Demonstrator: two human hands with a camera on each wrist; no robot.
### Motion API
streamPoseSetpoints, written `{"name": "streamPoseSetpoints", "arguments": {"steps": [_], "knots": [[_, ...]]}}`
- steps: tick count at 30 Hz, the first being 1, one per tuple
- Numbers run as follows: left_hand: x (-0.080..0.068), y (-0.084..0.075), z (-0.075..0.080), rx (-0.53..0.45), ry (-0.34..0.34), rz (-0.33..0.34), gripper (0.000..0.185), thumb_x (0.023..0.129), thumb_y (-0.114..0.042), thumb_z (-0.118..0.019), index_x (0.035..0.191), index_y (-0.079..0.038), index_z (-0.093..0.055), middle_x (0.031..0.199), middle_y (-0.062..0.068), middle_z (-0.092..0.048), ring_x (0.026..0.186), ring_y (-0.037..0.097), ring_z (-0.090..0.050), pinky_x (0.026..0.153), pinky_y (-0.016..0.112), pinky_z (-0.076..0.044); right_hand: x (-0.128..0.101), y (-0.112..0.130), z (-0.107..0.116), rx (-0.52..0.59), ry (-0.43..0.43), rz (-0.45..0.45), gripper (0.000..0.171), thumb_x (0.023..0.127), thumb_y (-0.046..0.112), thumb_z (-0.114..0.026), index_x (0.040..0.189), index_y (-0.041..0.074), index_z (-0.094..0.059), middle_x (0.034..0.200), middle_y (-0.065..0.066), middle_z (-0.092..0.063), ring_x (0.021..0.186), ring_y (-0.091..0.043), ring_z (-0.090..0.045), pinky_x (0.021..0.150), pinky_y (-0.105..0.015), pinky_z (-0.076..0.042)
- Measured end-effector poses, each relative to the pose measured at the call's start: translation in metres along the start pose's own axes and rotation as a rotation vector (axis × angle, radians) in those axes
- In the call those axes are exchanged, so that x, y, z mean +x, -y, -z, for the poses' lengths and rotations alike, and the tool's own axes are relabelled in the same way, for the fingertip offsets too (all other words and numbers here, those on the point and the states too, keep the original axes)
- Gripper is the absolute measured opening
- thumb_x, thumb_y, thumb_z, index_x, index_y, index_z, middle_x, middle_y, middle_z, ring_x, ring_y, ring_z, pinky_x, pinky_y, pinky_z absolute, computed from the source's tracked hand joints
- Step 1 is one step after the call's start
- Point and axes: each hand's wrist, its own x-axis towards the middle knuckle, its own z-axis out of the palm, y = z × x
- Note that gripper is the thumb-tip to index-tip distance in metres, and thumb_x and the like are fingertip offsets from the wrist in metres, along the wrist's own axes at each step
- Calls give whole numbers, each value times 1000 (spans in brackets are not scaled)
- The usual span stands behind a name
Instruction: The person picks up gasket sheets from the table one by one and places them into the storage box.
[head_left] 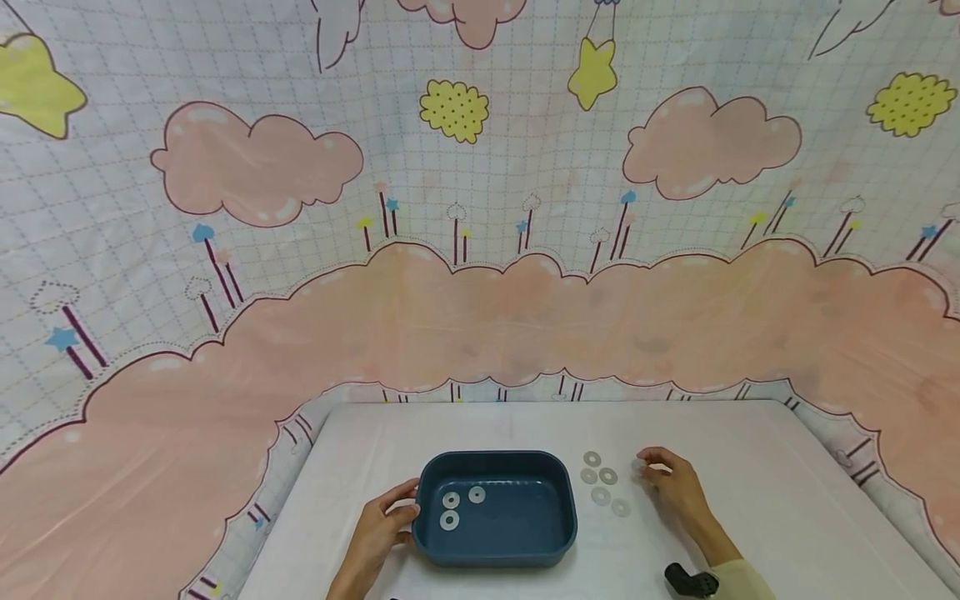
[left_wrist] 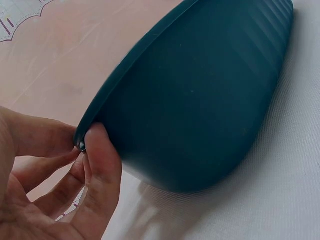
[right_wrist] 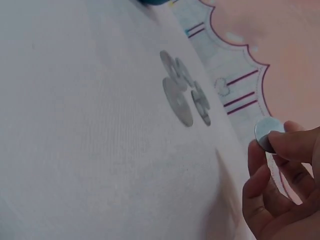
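A dark blue rectangular tray (head_left: 495, 552) stands on the white table, with three metal washers (head_left: 450, 520) lying in its left part. My left hand (head_left: 378, 527) grips the tray's left rim; in the left wrist view the thumb and fingers pinch its edge (left_wrist: 112, 82). To the right of the tray, my right hand (head_left: 678, 492) is raised over the table. Between its thumb and fingertips it pinches a flat round washer (right_wrist: 265, 134). Several loose washers (head_left: 601, 496) lie in a group between the tray and the right hand.
The white table (head_left: 300, 533) reaches back to a hanging cloth (head_left: 525, 325) printed with clouds and stars. A black wrist strap device (head_left: 690, 582) sits at the right sleeve (head_left: 742, 581).
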Motion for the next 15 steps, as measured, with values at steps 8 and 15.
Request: {"name": "streamPoseSetpoints", "arguments": {"steps": [8,15], "knots": [[-1,-1,0,-6,-6,-7,48,90,-2,-59,138,-2,-55,122,15,-56,83,18,-59,62,33,-52,-9,17,-1,120,37,-12,25,92,6,-65,116,0,-63,110,-16,-64,78,-5,-69,63,-26,-54],[-1,-1,-1,-7,-7,-5,48,90,-1,-60,138,-1,-55,122,16,-56,82,18,-60,61,33,-52,-18,35,-1,133,64,26,26,92,10,-66,116,1,-63,111,-17,-65,79,-7,-71,61,-25,-54]]}}
